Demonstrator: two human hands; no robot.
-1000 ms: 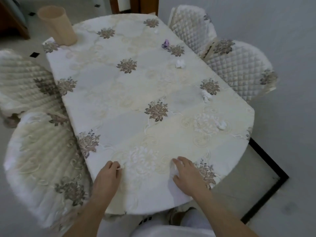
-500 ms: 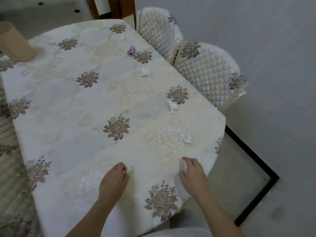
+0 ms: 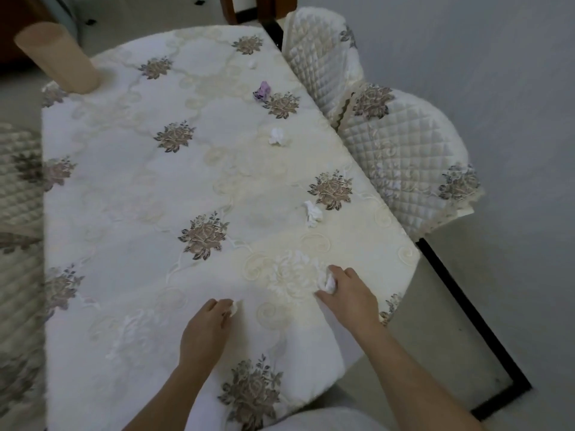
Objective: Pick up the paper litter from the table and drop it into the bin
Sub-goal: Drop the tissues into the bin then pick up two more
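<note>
Here, a small paper scrap (image 3: 234,307) is pinched between the curled fingers and thumb of the left hand (image 3: 205,331), low over the table (image 3: 124,188) near its front edge. A crumpled white wad (image 3: 329,283) is gripped by the right hand (image 3: 351,293) just beside it. A nearer wad (image 3: 312,213), a farther wad (image 3: 277,136) and a purple wad (image 3: 263,91) are seen lying along the right side, well apart from the beige bin (image 3: 59,57) at the far left corner.

The middle of the table (image 3: 124,197) can be crossed freely, pretty much. The right edge is crowded by quilted chairs (image 3: 404,157); the beige bin (image 3: 59,57) is parked far left.
</note>
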